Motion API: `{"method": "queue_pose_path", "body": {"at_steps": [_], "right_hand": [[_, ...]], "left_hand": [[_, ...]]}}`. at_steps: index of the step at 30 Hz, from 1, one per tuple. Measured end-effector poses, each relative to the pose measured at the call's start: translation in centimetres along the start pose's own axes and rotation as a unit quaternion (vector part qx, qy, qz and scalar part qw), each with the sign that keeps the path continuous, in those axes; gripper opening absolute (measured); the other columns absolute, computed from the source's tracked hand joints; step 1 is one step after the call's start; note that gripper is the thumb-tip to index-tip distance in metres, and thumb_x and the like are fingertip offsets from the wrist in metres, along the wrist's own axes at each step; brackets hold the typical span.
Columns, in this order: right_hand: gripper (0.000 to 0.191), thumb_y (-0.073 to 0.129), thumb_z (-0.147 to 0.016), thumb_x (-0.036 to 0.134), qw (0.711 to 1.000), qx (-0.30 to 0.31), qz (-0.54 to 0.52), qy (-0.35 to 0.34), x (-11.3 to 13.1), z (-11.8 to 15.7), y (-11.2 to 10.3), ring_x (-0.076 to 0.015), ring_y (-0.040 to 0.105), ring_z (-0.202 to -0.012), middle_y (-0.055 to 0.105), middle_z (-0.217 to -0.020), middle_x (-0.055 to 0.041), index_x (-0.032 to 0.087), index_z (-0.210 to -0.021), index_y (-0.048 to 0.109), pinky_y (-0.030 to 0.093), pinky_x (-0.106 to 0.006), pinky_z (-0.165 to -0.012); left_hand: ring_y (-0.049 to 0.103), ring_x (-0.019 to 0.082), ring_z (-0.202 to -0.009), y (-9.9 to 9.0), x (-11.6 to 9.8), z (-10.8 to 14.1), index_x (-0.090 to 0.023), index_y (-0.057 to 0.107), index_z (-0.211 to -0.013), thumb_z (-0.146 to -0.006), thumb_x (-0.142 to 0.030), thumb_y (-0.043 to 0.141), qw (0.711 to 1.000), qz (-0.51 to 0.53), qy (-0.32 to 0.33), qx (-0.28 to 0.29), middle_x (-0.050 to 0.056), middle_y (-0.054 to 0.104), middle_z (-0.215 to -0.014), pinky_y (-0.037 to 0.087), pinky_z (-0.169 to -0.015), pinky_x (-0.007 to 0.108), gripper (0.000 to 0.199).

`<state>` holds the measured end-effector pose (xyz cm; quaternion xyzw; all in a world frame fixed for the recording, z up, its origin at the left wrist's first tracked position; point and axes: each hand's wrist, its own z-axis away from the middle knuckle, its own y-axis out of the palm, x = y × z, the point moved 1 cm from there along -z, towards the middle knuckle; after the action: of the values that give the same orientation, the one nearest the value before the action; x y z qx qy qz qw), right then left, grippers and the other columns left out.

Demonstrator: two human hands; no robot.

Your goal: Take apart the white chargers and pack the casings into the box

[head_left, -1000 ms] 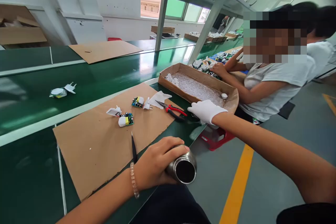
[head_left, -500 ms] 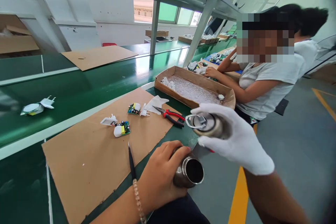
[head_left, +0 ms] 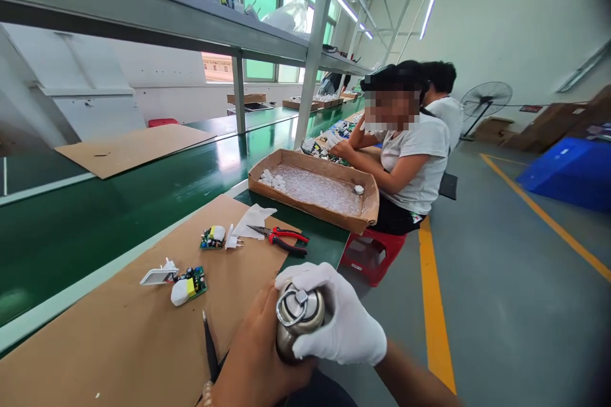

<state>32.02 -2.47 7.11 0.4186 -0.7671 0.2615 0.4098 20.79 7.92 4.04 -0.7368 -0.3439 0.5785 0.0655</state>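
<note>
Item 1: stainless-steel bottle (head_left: 285, 350). Within your left hand (head_left: 258, 346), just below your gloved right hand (head_left: 341, 324). Long axis steep, top end towards your view; base hidden. Left fingers wrapped about the body, closed to its width; their tips cannot be made out.

Item 2: ring-handled cap (head_left: 310, 313). Inside the curve of your right fingers, which are bent part-way and closed on its side, thumb on the near side, forefinger on the far side. The right hand is the nearer to it.

Key relation: cap directly over the bottle's top end, the two axes roughly in line. Mouth hidden; whether the cap is seated or only resting, you cannot tell from here.

Edges: green bench (head_left: 329, 241) corner just beyond the right fingertips. Red-and-black pliers (head_left: 273, 236) beyond the fingers, near, on the brown cardboard sheet (head_left: 143, 346). Black tweezers (head_left: 210, 346) just left of the left hand. Shallow cardboard tray (head_left: 305, 205) farther ahead.

Room: widest to the right of your gloved fingers, over the grey floor (head_left: 396, 324); tightest to the left, by the tweezers.
</note>
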Motion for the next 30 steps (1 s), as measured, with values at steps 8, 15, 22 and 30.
{"method": "queue_pose_path", "body": {"at_steps": [8, 15, 22, 30], "right_hand": [[0.055, 0.086, -0.064, 0.023, 0.982, -0.097, 0.157, -0.035, 0.5, 1.1, 1.4, -0.0171, 0.066, -0.102, 0.063, -0.111, -0.0027, 0.029, -0.108, 0.054, 0.055, -0.029, -0.087], [0.049, 0.083, -0.066, 0.023, 0.922, -0.231, 0.298, -0.081, -0.1, 1.4, 2.8, -0.015, 0.064, -0.087, 0.06, -0.097, -0.0022, 0.024, -0.103, 0.051, 0.055, -0.027, -0.078], [0.056, 0.089, -0.058, 0.035, 0.994, 0.014, -0.062, -0.084, -1.9, 0.3, 1.0, -0.0185, 0.066, -0.089, 0.067, -0.101, -0.001, 0.029, -0.1, 0.052, 0.054, -0.032, -0.077], [0.051, 0.083, -0.058, 0.019, 0.969, -0.149, 0.179, -0.085, 0.2, 1.2, 2.8, -0.0141, 0.064, -0.082, 0.062, -0.091, 0.0017, 0.027, -0.098, 0.052, 0.054, -0.022, -0.072]], "left_hand": [[0.06, 0.031, -0.113, 1.1, -0.2, 0.2, -0.022, 0.05, -0.124, -0.061, -0.017, 0.069, 0.999, -0.022, -0.021, -0.028, 0.01, 0.059, -0.123, 0.051, -0.097, 0.049, 0.065], [0.053, 0.029, -0.124, 0.5, -1.3, 0.8, -0.023, 0.042, -0.132, -0.076, -0.025, 0.067, 1.0, -0.01, -0.008, -0.022, 0.012, 0.053, -0.131, 0.046, -0.105, 0.046, 0.061], [0.048, 0.033, -0.131, -5.4, -0.8, -0.9, -0.025, 0.043, -0.139, -0.061, -0.033, 0.086, 0.962, 0.072, -0.12, 0.235, 0.006, 0.054, -0.139, 0.037, -0.114, 0.047, 0.089], [0.06, 0.032, -0.115, 0.4, 1.2, 0.2, -0.023, 0.048, -0.137, -0.049, -0.017, 0.086, 0.974, 0.176, -0.093, 0.111, 0.007, 0.061, -0.131, 0.047, -0.106, 0.044, 0.096]]}}
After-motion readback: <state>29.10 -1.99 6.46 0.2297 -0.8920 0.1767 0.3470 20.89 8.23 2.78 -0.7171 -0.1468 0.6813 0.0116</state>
